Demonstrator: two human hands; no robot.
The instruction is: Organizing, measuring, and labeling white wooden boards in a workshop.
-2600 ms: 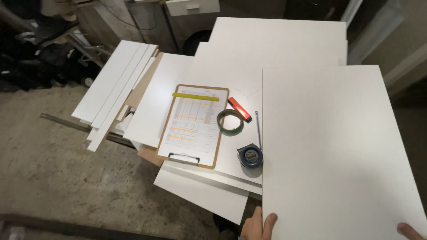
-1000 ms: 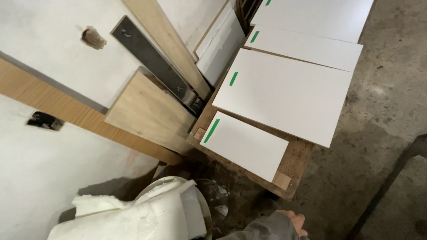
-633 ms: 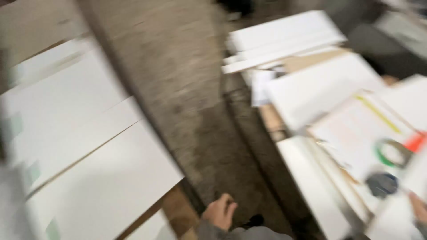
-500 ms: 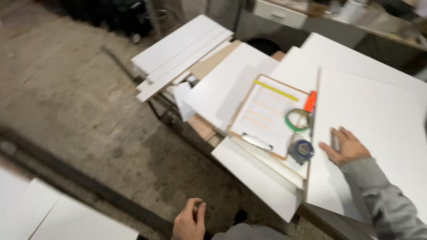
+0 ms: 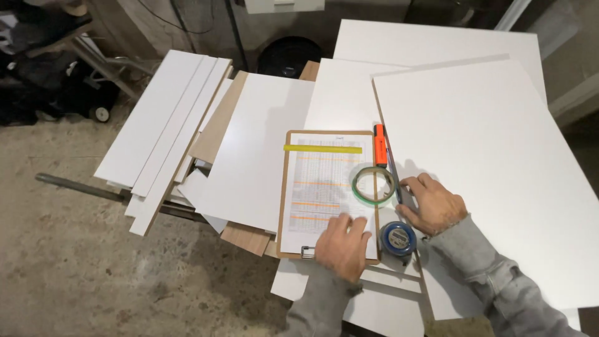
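Note:
My left hand (image 5: 342,245) lies flat on the lower part of a wooden clipboard (image 5: 327,187) that carries a printed sheet. My right hand (image 5: 433,203) rests palm down on the near left edge of a large white panel (image 5: 499,162), fingers spread. Between the two hands sits a round blue tape measure (image 5: 397,237). A green roll of tape (image 5: 374,185) lies on the clipboard's right edge. Beside it are an orange marker (image 5: 380,145) and a dark pen (image 5: 392,170). A yellow ruler (image 5: 322,148) crosses the top of the sheet.
White boards are stacked all over the work surface: a wide one (image 5: 259,150) left of the clipboard, several narrow strips (image 5: 159,128) at the far left. A metal bar (image 5: 81,187) sticks out to the left. Bare concrete floor (image 5: 75,268) lies below.
The view swung from panels on the floor back to the bench. My left hand rose from beside my body onto the clipboard. My right hand stays on the large panel's edge.

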